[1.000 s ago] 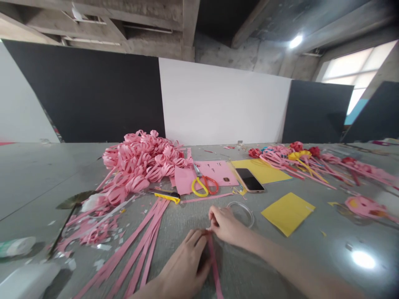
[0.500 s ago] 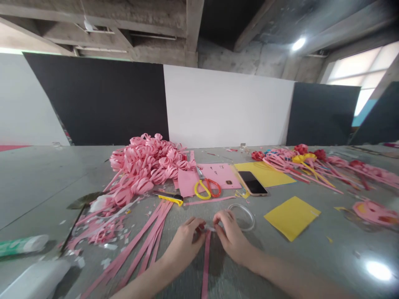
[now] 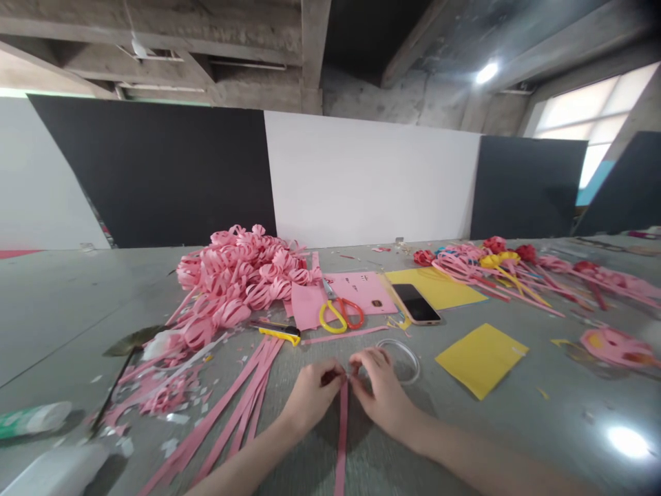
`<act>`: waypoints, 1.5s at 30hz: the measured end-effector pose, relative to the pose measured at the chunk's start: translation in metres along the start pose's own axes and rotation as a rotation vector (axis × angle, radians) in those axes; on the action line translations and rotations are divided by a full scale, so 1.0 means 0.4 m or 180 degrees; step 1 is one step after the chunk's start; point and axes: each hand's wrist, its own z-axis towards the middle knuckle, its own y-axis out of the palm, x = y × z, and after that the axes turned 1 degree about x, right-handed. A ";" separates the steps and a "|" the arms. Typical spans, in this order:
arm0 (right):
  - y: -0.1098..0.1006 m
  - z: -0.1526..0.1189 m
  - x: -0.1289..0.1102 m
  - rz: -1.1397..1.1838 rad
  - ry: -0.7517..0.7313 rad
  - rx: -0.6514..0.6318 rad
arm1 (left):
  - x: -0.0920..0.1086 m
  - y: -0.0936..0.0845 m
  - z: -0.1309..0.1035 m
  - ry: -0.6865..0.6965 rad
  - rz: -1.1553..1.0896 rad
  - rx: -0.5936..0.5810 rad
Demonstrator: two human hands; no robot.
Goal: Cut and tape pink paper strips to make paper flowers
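Observation:
A narrow pink paper strip (image 3: 341,434) runs from between my hands down toward the bottom edge of the view. My left hand (image 3: 314,393) pinches its upper end with thumb and fingertips. Close beside it, my right hand (image 3: 381,389) has thumb and fingers pressed together at the same end; what lies in that pinch is too small to make out. Just behind my right hand is a clear ring-shaped roll (image 3: 410,357), partly covered by the fingers. Several more pink strips (image 3: 242,406) lie fanned out left of my left hand.
A heap of curled pink paper (image 3: 242,275) sits back left. Scissors (image 3: 341,313), a box cutter (image 3: 276,332), a phone (image 3: 416,303) and yellow paper (image 3: 483,359) lie ahead. Paper flowers (image 3: 498,256) are far right. A glue tube (image 3: 36,419) and scraps lie left.
My fingertips have come closer together at the strip's top end. The whitish bit that showed between them is now hidden. The view has shifted slightly.

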 end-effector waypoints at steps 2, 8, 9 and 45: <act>-0.001 0.001 -0.005 -0.0140 -0.0047 -0.0075 | -0.001 0.002 -0.005 0.0042 0.0011 0.0035; -0.004 -0.002 -0.016 -0.0395 -0.0123 -0.0230 | 0.003 0.005 -0.018 0.0114 0.0092 0.0141; -0.005 -0.003 -0.016 -0.0391 -0.0139 -0.0245 | 0.004 0.005 -0.020 0.0138 0.0107 0.0131; 0.002 -0.010 -0.010 0.0747 0.0617 -0.0339 | -0.005 -0.012 0.000 -0.0375 -0.1232 -0.0068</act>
